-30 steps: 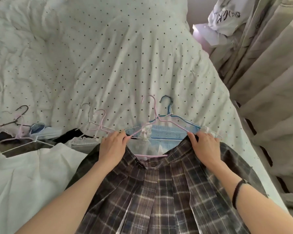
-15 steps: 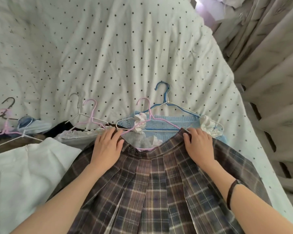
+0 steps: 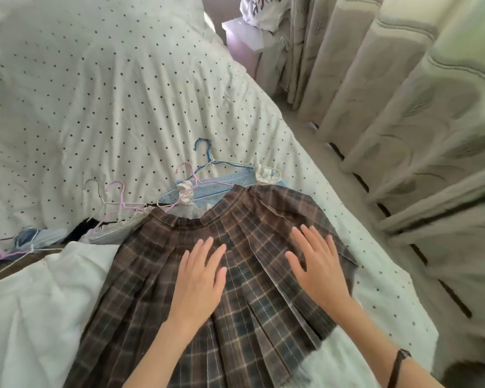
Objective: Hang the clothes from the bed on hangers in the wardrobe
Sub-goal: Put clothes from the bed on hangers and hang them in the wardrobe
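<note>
Hands, two, lie flat with fingers spread: left hand and right hand press the brown plaid pleated skirt on the dotted white bed. Soft and light, it probably handles best from the waistband, beyond the fingertips. Beyond it lie one blue wire hanger and at least two pink ones.

Setting: home bedroom. Evidence: bed covered with white dotted bedding, rumpled. Pale patterned curtains hang in folds along the bed's right side. Clothes lie on the bed: plaid pleated skirt, blue knit top, white garment. Wire hangers lie among them. A lilac bedside unit stands at the far corner.
</note>
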`<state>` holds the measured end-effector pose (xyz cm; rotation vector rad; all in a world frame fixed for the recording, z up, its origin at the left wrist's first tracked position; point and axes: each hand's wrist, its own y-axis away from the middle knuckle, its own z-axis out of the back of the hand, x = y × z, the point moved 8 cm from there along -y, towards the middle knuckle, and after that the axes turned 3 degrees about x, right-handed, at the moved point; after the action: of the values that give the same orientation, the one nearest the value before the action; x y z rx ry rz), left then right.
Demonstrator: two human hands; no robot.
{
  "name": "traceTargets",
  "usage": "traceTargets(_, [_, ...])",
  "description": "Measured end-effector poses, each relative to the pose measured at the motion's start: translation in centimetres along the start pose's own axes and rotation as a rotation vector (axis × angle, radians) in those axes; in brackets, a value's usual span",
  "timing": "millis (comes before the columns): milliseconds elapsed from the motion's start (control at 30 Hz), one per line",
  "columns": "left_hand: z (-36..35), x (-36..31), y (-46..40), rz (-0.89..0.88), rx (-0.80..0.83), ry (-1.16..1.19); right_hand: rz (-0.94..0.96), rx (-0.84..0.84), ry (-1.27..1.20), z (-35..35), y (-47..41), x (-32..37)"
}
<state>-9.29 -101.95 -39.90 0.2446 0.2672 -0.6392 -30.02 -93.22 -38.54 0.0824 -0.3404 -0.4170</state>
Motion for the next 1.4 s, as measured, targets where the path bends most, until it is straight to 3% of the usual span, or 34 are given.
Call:
traceTargets(167, [-0.2,-4.8,4.5,-0.126,0.071,0.115,-0.213,-0.061,-0.056,2.5,11.6,-1.9])
traceTargets(367, [0.0,-14.8,7.6,-0.546,0.132,-0.007,-0.511,-0.209,-0.005,6.2,25.6,-6.2])
traceTargets(567, [0.2,-27.9,14.1,-0.897,0.150,0.030,-0.795,-0.377,0.016,9.6,39.1,-8.8])
traceTargets(733, [-0.3,-37.3,23.3,-1.133,0.188,0.154,-1.002,-0.537,-0.022,10.6,51.7,-10.0])
traceTargets(933, [-0.8,-47.1,37.0,-1.399,0.236,0.125,-1.214,-0.683,-0.038,12.2,67.9,-9.8])
traceTargets(1400, [-4.5,-58.3,68.8,-1.958,0.437,0.188,-1.787,-0.890,0.092,11.0,98.8,-2.6])
